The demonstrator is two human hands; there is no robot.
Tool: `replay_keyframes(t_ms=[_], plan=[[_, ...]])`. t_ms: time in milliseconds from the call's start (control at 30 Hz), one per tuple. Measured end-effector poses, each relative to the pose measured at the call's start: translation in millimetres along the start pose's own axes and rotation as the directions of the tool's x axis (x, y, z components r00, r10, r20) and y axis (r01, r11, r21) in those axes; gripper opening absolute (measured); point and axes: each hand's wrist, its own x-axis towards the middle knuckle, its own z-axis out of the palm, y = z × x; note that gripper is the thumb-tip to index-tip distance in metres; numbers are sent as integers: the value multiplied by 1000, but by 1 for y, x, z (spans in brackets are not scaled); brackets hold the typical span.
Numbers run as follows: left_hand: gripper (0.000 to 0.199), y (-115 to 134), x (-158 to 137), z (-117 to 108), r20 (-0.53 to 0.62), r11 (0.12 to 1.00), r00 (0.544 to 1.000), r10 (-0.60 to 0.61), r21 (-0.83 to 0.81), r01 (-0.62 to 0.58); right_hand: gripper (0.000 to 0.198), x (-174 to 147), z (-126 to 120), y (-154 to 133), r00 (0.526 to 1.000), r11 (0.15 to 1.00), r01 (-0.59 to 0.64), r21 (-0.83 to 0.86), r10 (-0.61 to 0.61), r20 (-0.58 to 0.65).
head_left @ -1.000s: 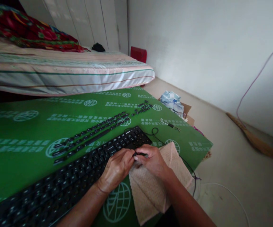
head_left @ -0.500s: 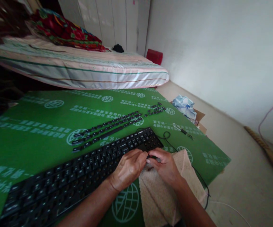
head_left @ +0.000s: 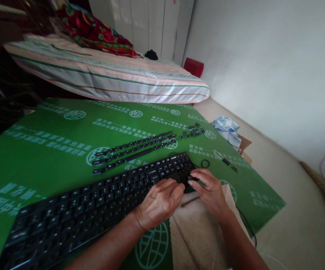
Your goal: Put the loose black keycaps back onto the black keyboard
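Note:
A black keyboard [head_left: 106,191] lies diagonally across the green board, with keycaps off parts of it. My right hand [head_left: 210,191] is over its right end, thumb and forefinger pinching a small black keycap [head_left: 190,177]. Beside it, my left hand [head_left: 162,198] is closed, fingertips bent down at the keyboard's near edge; whatever it may hold is hidden. A beige cloth [head_left: 193,232] spreads beneath my hands. Loose keycaps [head_left: 131,149] lie in rows beyond the keyboard, and a smaller group of keycaps [head_left: 194,129] lies further right.
A thin tool with a black grip [head_left: 225,161] lies on the green board [head_left: 258,198] at the right. The keyboard's cable [head_left: 205,163] loops there and runs under the cloth. Behind stands a bed [head_left: 123,80]; a box with crumpled plastic [head_left: 226,129] is on the floor.
My hands, which met above the cloth, have parted. My right hand has moved with the keycap onto the keyboard's right end. The camera view has shifted slightly.

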Motion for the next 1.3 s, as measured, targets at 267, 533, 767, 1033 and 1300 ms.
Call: replay_keyframes(t_ms=[267, 533, 767, 1033, 1300], plan=[[23, 3, 1, -2, 89, 999, 996, 2, 35, -5, 13, 42, 0, 34, 999, 990, 49, -134, -50, -8], [22, 3, 0, 1, 131, 999, 991, -7, 36, 3, 13, 46, 13, 47, 997, 977, 77, -200, -72, 32], [20, 4, 0, -1, 149, 999, 989, 1, 53, -9, 14, 42, 18, 51, 996, 980, 90, -176, -89, 14], [18, 3, 1, 0, 169, 999, 985, -22, 51, 13, 14, 43, 18, 54, 996, 987, 90, -132, -90, 9], [20, 2, 2, 0, 95, 999, 995, -43, 37, 39, 16, 44, 17, 57, 993, 984, 117, -137, -114, 31]])
